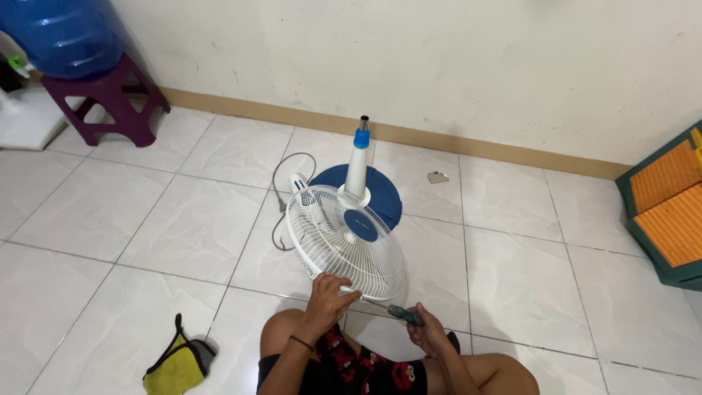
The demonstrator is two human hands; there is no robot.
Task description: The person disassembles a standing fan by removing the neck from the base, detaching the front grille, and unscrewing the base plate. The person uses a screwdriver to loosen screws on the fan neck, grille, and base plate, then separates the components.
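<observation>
The person sits on the tiled floor (131, 241) with bare knees at the near edge of the view, in dark shorts with a red pattern. To the near left of the legs lies a yellow cloth (174, 366) with a black strap.

The right hand (428, 333) is just in front of the right knee. Its grip is closed around the dark green handle of a screwdriver (404, 314), and the thin shaft points to the left, toward the other hand. The left hand (329, 296), which has a dark band on the wrist, is a little farther and to the left. Its fingers are curled over the near rim of the white fan guard (344, 238), so this grip is closed on the rim wire. The tip of the screwdriver comes to the rim just beside the left fingers; whether it touches a screw I cannot tell.

The fan guard stands tilted, with a round blue cap in its middle, and it reaches from the hands away to the far left. Behind it is the round blue fan base (384, 194) with a white upright pole (358, 164). A grey power cord (281, 201) lies in loops to the left of the guard.

Farther, a small flat grey piece (438, 177) lies near the wall. At the far left, a blue water bottle (66, 33) rests on a purple stool (110, 102). At the right edge is a green and orange object (669, 208).
</observation>
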